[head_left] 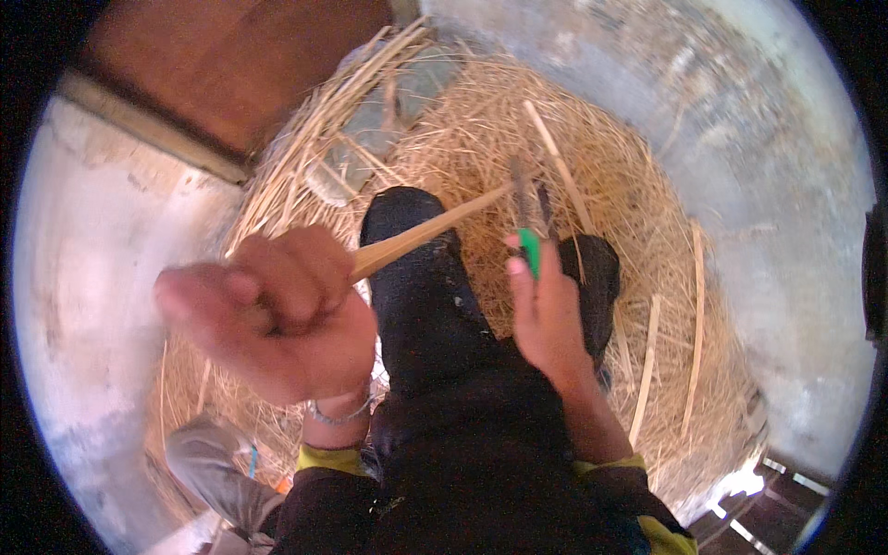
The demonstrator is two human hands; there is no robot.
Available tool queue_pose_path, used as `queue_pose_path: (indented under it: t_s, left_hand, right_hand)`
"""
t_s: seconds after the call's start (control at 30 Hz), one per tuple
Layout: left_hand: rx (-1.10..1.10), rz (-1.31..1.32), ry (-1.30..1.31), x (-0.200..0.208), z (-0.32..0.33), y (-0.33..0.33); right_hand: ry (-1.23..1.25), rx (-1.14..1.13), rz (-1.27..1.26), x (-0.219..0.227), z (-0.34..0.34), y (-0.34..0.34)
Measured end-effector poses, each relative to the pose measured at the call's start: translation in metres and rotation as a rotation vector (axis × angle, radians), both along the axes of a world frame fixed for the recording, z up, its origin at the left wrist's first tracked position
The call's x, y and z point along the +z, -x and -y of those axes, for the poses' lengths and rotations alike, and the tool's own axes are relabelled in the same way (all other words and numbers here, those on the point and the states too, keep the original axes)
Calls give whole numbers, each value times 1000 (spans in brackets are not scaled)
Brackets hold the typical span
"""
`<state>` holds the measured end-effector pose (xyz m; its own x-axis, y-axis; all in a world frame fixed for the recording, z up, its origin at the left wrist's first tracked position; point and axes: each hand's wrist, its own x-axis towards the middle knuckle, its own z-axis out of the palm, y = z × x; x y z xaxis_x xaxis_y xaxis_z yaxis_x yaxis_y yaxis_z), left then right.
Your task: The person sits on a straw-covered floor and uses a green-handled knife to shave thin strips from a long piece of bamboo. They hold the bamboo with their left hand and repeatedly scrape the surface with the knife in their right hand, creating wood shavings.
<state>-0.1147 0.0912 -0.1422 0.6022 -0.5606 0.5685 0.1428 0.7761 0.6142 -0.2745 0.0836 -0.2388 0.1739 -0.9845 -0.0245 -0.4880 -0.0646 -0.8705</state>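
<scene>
My left hand [287,310] is closed in a fist around a pale wooden strip, which looks like split bamboo [416,236]. From the fist the strip slants up and to the right, across my dark trouser leg [407,277]. In my right hand [548,305] is a knife [528,250] with a green handle, its thin blade pointing away from me. The far end of the strip meets the blade or lies just beside it; blur hides whether they touch. Shavings lie heaped beneath both hands.
Pale shavings [490,102] cover the floor, with loose strips [560,166] on them. A grey-green slab [407,92] lies at the far left under longer strips. Plastered walls [777,203] and a brown panel [222,65] surround me. Another person's grey trouser leg [203,462] is at lower left.
</scene>
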Motion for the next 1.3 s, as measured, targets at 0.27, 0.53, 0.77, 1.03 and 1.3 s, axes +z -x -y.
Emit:
queue_pose_path:
  t_s: [0.27,0.53,0.77,1.03,1.3]
  left_hand:
    - [78,59,-39,4,-2,15]
    - [58,-5,-56,6,-2,10]
    - [130,-31,-97,5,-1,10]
    - [247,9,-119,5,3,11]
    - [284,15,-131,5,1,7]
  right_hand:
    - [146,114,-163,-35,6,-4]
    - [-49,48,-259,-38,22,-7]
    - [156,61,-114,-57,12,-17]
    - [133,176,-81,-39,1,-19]
    - [218,162,-77,-33,9,-16]
